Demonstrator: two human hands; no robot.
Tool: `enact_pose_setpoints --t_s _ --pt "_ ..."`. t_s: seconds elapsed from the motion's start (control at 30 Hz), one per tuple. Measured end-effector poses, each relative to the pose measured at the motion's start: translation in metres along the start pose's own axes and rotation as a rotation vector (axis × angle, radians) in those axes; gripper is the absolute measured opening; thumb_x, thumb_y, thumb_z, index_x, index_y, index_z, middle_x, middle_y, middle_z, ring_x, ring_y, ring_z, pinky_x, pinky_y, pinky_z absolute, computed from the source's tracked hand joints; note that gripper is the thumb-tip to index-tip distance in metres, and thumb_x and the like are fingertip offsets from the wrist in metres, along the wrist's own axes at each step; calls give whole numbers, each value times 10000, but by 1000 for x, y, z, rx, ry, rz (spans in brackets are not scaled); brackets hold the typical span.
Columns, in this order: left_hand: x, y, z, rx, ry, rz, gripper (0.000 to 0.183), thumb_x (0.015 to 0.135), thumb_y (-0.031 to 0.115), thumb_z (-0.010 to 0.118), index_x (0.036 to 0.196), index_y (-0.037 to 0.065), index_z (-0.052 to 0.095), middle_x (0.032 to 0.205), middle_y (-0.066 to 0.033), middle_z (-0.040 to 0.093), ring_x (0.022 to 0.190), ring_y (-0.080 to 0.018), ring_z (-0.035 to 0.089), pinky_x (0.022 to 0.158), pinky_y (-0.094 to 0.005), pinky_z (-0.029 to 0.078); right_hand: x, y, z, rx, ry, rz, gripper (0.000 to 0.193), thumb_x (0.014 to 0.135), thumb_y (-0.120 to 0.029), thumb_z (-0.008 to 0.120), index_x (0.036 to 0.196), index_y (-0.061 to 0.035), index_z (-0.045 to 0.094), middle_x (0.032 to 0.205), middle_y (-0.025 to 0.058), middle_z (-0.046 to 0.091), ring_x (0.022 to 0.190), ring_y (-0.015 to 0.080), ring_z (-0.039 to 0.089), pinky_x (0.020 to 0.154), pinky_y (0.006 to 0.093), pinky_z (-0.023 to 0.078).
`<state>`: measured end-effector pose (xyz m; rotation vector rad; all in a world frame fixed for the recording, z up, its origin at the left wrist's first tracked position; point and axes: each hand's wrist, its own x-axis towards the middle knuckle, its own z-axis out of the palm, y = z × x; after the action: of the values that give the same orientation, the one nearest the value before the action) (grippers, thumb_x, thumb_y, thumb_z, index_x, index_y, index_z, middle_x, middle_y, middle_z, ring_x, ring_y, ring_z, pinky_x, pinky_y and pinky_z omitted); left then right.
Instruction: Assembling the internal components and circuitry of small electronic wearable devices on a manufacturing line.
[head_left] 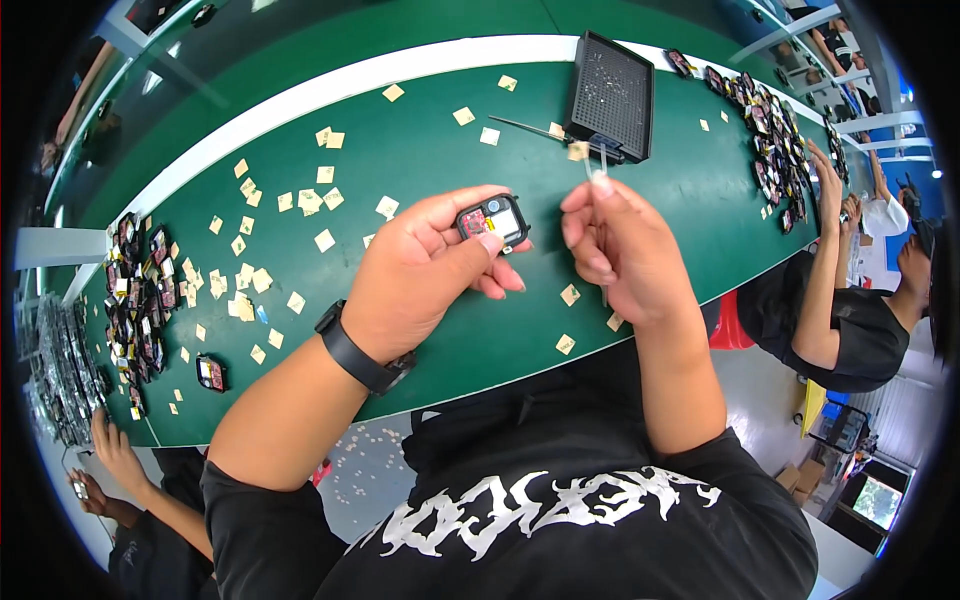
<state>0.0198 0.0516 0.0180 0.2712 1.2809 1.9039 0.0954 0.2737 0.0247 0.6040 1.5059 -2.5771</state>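
Note:
In my left hand (430,255) is a small black device housing (493,222) with a red circuit board and a white block inside, my thumb pressing on its lower edge. To the right, my right hand (630,240) pinches a pair of pale tweezers (597,165), their tips pointing away from me. By the tips is a small beige paper square (578,151); whether they grip it, I cannot tell. The hands are apart, both above the green table (480,350). Similar beige squares (310,200) lie scattered beyond my left hand.
A black perforated tray (612,95) stands at the far side, a thin dark rod (525,128) beside it. Housings are heaped at the left (135,300) and right (775,140); a single housing (211,373) lies near left. Co-workers' arms (822,280) reach in from both sides.

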Motion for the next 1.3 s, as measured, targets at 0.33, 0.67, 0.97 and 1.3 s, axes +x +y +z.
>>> enact_pose_setpoints --t_s 0.33,0.67,0.97,1.3 --pt "-5 -2 7 124 29 16 408 1015 33 577 1416 -32 534 1058 -193 715 779 -172 718 701 -271 594 -36 -32 -62 -95 420 -354 396 1068 -394 559 860 -61 612 569 -19 480 429 49 354 388 217 236" --pt "-4 -2 6 172 43 -5 395 1020 31 571 1407 -38 538 1090 -212 712 807 -183 730 715 -274 604 17 -101 -122 -1260 915 -574 626 937 -483 730 594 -15 496 537 24 419 529 127 345 506 331 342" --pt "-1 -1 -7 -8 -92 -17 575 911 -52 410 1484 -43 459 1265 -255 652 942 -252 731 844 -333 609 141 -126 -148 -1606 734 -797 510 870 -435 750 1209 -59 684 1104 211 733 1046 394 696 904 433 542" --pt "-2 -2 -7 45 -105 -7 590 894 -98 379 1477 -73 462 1190 -166 662 970 -231 729 855 -338 614 159 -117 -162 -1615 772 -715 399 898 -434 730 1150 -125 727 1080 128 756 1006 322 716 885 383 538"
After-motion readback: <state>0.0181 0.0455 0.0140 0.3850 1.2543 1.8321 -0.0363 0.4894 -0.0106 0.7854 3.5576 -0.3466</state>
